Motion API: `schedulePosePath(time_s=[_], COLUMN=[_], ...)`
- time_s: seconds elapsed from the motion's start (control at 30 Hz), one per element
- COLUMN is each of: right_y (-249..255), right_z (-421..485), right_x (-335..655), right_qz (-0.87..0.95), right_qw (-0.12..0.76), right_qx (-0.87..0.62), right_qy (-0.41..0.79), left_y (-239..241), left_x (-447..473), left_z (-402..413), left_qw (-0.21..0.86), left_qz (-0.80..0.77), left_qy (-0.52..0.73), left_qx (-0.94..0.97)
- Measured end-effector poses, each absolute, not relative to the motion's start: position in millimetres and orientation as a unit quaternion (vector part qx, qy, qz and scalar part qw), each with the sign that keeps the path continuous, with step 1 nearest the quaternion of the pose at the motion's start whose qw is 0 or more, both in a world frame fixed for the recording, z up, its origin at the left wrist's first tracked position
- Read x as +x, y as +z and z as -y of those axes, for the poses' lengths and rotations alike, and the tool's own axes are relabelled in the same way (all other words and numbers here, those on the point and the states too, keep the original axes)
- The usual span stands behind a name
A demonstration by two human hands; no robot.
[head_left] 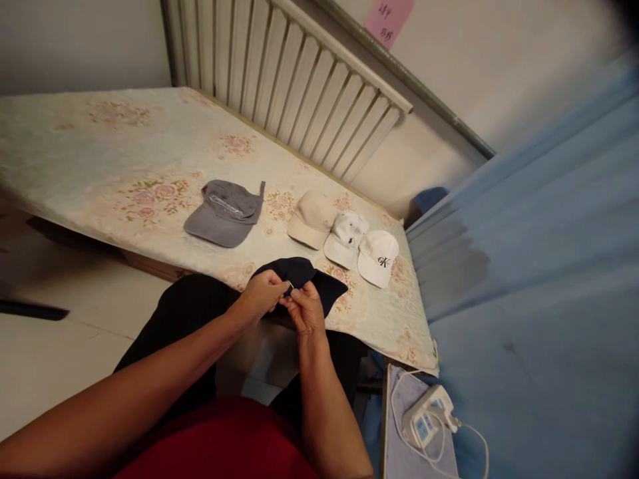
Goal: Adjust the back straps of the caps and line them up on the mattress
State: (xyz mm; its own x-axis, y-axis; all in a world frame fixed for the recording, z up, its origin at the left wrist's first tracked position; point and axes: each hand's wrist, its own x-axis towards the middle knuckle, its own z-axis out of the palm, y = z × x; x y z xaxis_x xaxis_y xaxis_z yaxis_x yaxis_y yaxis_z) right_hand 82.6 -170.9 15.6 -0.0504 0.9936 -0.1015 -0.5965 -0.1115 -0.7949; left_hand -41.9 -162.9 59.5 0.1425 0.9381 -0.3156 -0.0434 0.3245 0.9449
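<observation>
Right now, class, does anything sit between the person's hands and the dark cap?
Nothing visible does. The left hand and right hand both grip the dark cap at its near edge. The grey cap, beige cap, white cap and logo cap lie farther back on the mattress.

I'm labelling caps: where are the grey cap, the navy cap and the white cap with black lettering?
grey cap (224,214), head view, on its crown.
navy cap (299,269), head view, on the crown above the fingers.
white cap with black lettering (375,250), head view, on its front panel.
</observation>
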Motion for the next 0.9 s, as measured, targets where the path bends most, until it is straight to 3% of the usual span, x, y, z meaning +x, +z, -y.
schedulePosePath(time_s=[0.4, 0.63, 0.9], right_y=[10.7, 13.3, 16.1], right_z=[172.4, 173.2, 174.8], right_x=[83.1, 80.9, 80.0], right_qz=[0.301, 0.296, 0.274], right_qw=[0.589, 0.597, 0.602], right_qx=[-0.348, -0.335, -0.317], right_qy=[0.664, 0.666, 0.680], left_y=[57.2, 46.5, 35.5], left_x=[-47.0, -48.7, -53.0], left_z=[161.3, 159.1, 168.6], left_qw=[0.651, 0.480, 0.347], left_qz=[-0.505, -0.578, -0.536], left_qy=[0.369, 0.358, 0.404], left_qx=[0.431, 0.554, 0.655])
